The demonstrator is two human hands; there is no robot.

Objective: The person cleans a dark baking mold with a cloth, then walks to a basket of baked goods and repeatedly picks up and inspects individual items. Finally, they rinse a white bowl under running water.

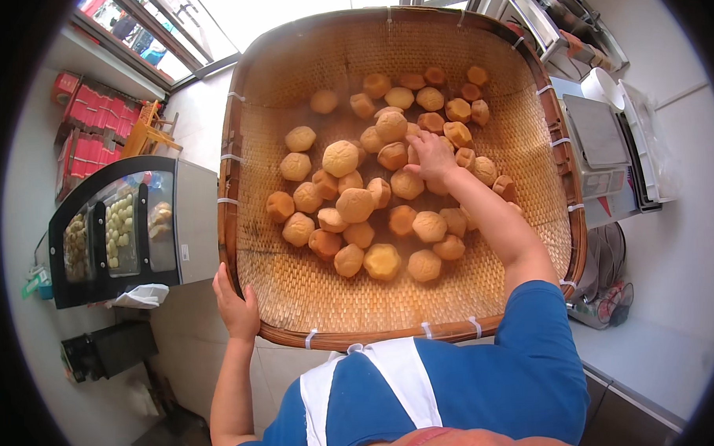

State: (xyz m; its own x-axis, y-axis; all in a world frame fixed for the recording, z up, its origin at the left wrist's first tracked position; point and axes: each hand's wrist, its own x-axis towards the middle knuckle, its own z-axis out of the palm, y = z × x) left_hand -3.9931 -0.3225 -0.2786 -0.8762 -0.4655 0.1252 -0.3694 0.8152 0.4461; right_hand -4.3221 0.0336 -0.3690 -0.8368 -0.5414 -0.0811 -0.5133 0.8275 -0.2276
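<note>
- Nearest the camera, a blue shirt (488,376) with white apron straps (402,379) fills the lower edge, and both bare forearms rise from it.
- Left hand (235,304) grips the near left corner of a big woven basket tray (313,303); its fingers curl over the rim, closed on it, with the forearm straight below.
- Right hand (432,156) reaches far across the tray, arm stretched out, palm down, fingers bent onto the pile of round buns (356,203); whether its grip pinches one bun or only rests on them I cannot tell.
- Buns are golden to orange-brown, domed and smooth, lying loose in one layer across the middle and far right of the tray, many touching.
- Tray is roughly square with rounded corners and a dark wooden rim tied with white bands; it shows no clear long axis.
- Left of it stands a glass display case (129,227); on the right, a scale (602,155) sits on the tabletop.
</note>
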